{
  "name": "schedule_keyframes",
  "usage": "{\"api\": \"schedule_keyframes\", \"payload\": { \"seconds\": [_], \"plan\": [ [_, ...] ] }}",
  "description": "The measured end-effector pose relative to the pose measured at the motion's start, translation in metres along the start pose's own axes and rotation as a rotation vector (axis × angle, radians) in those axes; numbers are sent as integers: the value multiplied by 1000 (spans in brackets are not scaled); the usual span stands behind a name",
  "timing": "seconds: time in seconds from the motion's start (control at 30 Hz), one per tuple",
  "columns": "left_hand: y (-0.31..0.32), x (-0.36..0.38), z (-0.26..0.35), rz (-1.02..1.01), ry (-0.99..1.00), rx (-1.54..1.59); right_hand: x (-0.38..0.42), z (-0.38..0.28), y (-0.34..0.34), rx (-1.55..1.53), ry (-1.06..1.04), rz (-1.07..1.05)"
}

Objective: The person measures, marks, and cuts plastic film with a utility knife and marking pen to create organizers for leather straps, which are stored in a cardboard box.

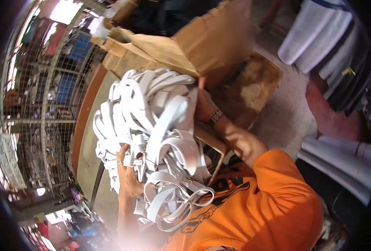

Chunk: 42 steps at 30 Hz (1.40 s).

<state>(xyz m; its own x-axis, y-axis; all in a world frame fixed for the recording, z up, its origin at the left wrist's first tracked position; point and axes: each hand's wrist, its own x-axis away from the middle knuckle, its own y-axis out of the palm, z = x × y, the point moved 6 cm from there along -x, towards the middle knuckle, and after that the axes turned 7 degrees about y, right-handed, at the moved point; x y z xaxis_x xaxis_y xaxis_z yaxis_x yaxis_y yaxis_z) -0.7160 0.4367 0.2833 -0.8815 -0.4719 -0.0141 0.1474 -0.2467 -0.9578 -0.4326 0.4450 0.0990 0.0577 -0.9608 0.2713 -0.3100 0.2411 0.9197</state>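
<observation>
A big tangled heap of white belts (152,96) lies on the table in front of me, with loops hanging over its near side. My left hand (129,178), with a ring on one finger, is closed on the belts at the heap's lower left. On the far right side of the heap, my right hand (201,100) presses against the belts, a wristwatch (216,116) on its wrist. Most of that hand's fingers are hidden or blurred. Several loose belt loops (179,201) hang close to my orange shirt (252,209).
An open cardboard box (219,37) stands beyond the heap, dark inside. The table (87,142) has a brown edge at left, near a wire mesh screen (45,104). White rolls (340,161) and grey-white rolled material (315,33) are at right.
</observation>
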Motion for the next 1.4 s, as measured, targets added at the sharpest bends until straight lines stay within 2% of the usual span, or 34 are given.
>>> {"api": "schedule_keyframes", "payload": {
  "seconds": [0.03,0.07,0.13,0.23,0.57,0.73,0.9,0.97,1.07,1.1,1.13,1.2,1.3,1.4],
  "plan": [
    [-2,-3,4,-15,-2,-40,1,-1,8,17,-59,-14],
    [-5,-6,9,-8,15,-48,-14,9,-7,-102,-15,-57],
    [-7,-8,13,-2,4,-56,-7,14,-6,-137,113,-474],
    [-11,-11,16,24,29,-59,0,-1,19,-9,60,-74],
    [-14,-3,11,34,34,-58,-34,1,46,282,166,-56],
    [-17,-7,12,-19,41,-98,-19,-12,62,547,116,-78],
    [-17,-4,13,2,34,-70,10,-34,131,972,18,-285],
    [-14,-3,9,-28,6,-72,20,-33,170,1135,-7,-420],
    [-7,1,2,45,2,22,34,-14,231,1373,-18,-669],
    [5,8,-13,-78,-198,141,38,-4,249,1444,-18,-752],
    [7,11,-18,-101,-273,234,44,6,263,1512,-23,-815],
    [3,16,-19,-93,-292,363,56,27,283,1645,-42,-912],
    [-12,27,-18,-79,-235,454,82,56,290,1912,-194,-1011],
    [-35,39,-10,-126,-185,476,104,72,275,2310,-649,-1076]
  ]
}}
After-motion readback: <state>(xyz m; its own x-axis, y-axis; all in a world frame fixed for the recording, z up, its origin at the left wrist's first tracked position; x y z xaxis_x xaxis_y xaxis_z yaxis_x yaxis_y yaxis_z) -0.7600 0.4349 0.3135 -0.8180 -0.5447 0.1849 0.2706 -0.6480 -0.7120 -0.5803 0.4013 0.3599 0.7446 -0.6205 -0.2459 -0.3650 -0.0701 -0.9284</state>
